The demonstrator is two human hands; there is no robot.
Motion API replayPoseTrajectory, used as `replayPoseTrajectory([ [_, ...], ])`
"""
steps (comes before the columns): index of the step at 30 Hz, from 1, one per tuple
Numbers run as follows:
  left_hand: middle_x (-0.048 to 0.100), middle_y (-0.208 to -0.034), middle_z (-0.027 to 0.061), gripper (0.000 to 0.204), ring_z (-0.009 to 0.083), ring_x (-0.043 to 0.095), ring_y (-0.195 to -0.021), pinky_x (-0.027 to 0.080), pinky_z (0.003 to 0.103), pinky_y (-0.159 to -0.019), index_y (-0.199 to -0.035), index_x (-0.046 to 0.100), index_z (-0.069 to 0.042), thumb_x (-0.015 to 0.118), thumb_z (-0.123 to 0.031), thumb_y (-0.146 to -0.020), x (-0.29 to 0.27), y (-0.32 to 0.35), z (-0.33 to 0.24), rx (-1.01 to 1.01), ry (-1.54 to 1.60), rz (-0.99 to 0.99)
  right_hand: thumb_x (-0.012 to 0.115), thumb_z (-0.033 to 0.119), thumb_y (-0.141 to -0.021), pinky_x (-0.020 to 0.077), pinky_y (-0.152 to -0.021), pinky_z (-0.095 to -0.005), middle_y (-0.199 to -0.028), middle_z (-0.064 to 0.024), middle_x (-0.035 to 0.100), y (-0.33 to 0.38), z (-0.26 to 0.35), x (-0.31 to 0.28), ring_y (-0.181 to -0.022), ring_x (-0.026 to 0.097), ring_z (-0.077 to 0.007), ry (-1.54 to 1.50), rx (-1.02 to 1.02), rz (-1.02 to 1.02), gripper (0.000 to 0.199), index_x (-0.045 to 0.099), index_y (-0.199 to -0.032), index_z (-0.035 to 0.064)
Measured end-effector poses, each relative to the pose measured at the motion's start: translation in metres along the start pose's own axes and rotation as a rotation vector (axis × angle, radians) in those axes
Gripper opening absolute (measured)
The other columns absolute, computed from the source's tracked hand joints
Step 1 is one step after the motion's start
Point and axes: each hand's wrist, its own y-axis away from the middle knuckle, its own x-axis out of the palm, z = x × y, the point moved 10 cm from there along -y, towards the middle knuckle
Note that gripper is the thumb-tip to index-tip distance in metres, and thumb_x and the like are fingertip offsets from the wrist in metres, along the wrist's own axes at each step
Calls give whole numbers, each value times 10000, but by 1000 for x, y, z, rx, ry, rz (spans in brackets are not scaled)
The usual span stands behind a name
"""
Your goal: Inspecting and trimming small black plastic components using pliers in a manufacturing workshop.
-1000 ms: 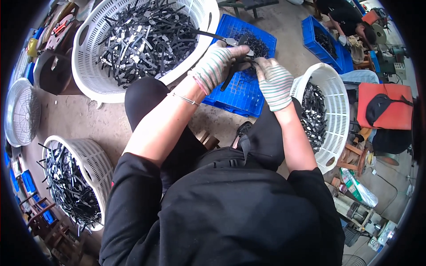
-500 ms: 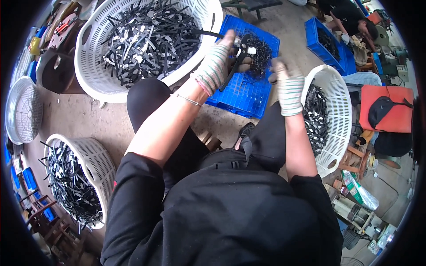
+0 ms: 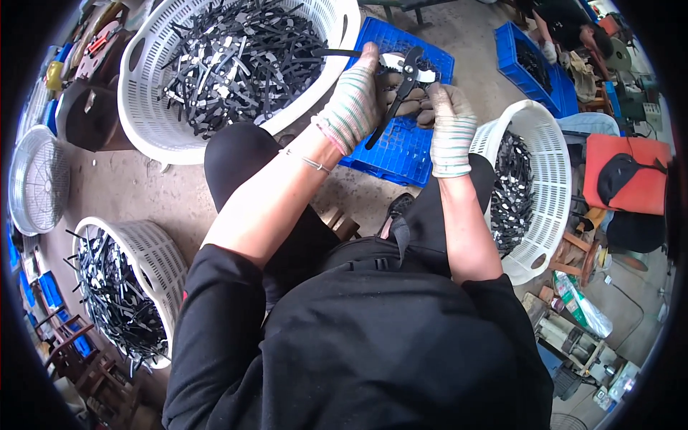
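Note:
My left hand (image 3: 358, 104), in a white knitted glove with green stripes, grips a plier-like tool (image 3: 407, 75). Two black handles spread apart from it, one pointing left and the other slanting down toward me; its head is pale metal. Close against the right end of the head, my right hand (image 3: 451, 129), gloved alike, has its thumb and fingers drawn together. What they pinch is hidden. Below both hands lies an upturned-looking blue plastic crate (image 3: 401, 147) with a gridded surface, and small dark parts show on its far portion.
A big white basket (image 3: 136, 107) of black and metal parts stands at the far left. Similar baskets are at right (image 3: 548, 179) and lower left (image 3: 161, 258). Farther off, a co-worker (image 3: 566, 32) bends beside a blue crate (image 3: 509, 54). A red-orange seat (image 3: 623, 193) is at right.
My right hand has moved left from beyond the crate's edge to the tool's head, its fingers closing. The tool has turned slightly and shows more of its metal head.

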Motion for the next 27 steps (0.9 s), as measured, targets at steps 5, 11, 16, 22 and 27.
replayPoseTrajectory([
  [5,562,-919,159,515,311,611,-802,551,447,-680,-1125,477,-42,417,-517,-936,-12,6,-2,35,-154,-186,575,168,-909,401,-461,-197,-714,-29,602,2,4,5,-512,509,-45,88,-69,-18,167,607,-931,6],
  [11,560,-1056,146,373,333,524,-996,473,527,-739,-1182,414,-132,417,-435,-966,-17,-2,11,-70,-150,-56,534,111,-903,488,-652,-315,-865,-117,653,19,47,26,-724,620,-219,693,-737,3,237,623,-1099,13],
  [16,565,-1040,135,360,278,539,-912,478,441,-657,-1117,462,-103,425,-427,-964,-34,-11,22,-166,-185,-47,537,54,-857,504,-725,-379,-914,-188,639,23,45,50,-815,626,-336,914,-737,174,232,636,-1065,39],
  [22,554,-996,106,339,258,565,-840,440,401,-531,-1119,462,-159,479,-444,-938,-33,8,9,-162,-379,-180,552,44,-838,503,-616,-370,-826,-158,636,25,45,61,-708,623,-321,1044,-801,287,218,653,-1030,68],
  [27,584,-903,75,286,243,580,-734,427,361,-470,-1076,492,-175,540,-406,-915,-30,10,8,-171,-431,-95,515,119,-851,483,-573,-404,-775,-130,609,22,36,68,-670,609,-313,1110,-808,383,224,639,-1037,100],
])
